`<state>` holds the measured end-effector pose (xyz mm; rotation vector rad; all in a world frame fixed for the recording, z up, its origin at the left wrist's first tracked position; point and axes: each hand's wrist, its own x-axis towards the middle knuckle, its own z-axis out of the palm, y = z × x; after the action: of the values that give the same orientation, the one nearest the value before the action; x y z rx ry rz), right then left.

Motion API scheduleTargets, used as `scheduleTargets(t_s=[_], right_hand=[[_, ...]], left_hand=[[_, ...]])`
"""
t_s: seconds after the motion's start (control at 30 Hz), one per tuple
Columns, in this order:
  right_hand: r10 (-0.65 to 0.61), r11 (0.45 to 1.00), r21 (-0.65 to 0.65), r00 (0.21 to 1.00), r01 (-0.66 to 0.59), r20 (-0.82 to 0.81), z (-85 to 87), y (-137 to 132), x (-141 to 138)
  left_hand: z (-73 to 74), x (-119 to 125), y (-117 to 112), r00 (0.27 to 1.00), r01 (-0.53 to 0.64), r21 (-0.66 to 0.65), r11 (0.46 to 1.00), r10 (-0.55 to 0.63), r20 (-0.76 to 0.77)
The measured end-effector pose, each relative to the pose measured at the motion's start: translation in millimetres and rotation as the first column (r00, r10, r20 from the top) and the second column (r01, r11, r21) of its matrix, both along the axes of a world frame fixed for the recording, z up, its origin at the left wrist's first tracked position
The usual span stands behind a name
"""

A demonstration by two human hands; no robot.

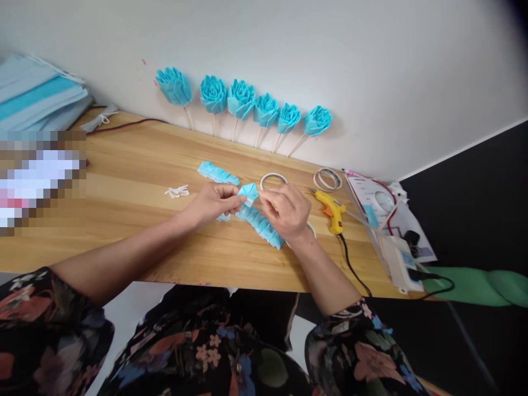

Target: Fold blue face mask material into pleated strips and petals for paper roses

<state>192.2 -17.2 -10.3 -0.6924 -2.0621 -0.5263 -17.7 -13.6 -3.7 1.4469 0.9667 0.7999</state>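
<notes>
My left hand (214,202) and my right hand (286,210) meet over the wooden table (136,176), both pinched on the upper end of a pleated light-blue strip (259,220). The strip's folded tip sits between my fingertips, and the rest trails down to the right under my right hand. A second pleated blue strip (217,172) lies flat just beyond my left hand.
Several blue fabric flowers on sticks (241,102) lean on the wall. A tape ring (273,179) and another ring (327,178) lie behind my hands. A yellow glue gun (332,210), white elastic bits (177,191), stacked blue masks (37,96) and a clear box (379,220) surround them.
</notes>
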Motion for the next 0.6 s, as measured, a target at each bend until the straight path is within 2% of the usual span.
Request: scheduleTargets(t_s=[0.27, 0.43, 0.6], right_hand=[[-0.035, 0.998, -0.049, 0.999, 0.037, 0.032, -5.5, 2.4, 1.5], [-0.005, 1.000, -0.026, 0.999, 0.006, 0.050, -4.2, 2.3, 0.0], [-0.003, 0.997, -0.072, 0.998, 0.008, 0.067, -4.1, 1.1, 0.3]], left_hand=[[-1.0, -0.8, 0.6, 1.000, 0.023, 0.023, 0.999, -0.023, 0.005], [-0.9, -0.4, 1.1, 1.000, 0.022, 0.029, 0.999, -0.022, 0.013], [-1.3, -0.4, 1.2, 0.999, 0.031, 0.055, 0.998, -0.033, 0.035]])
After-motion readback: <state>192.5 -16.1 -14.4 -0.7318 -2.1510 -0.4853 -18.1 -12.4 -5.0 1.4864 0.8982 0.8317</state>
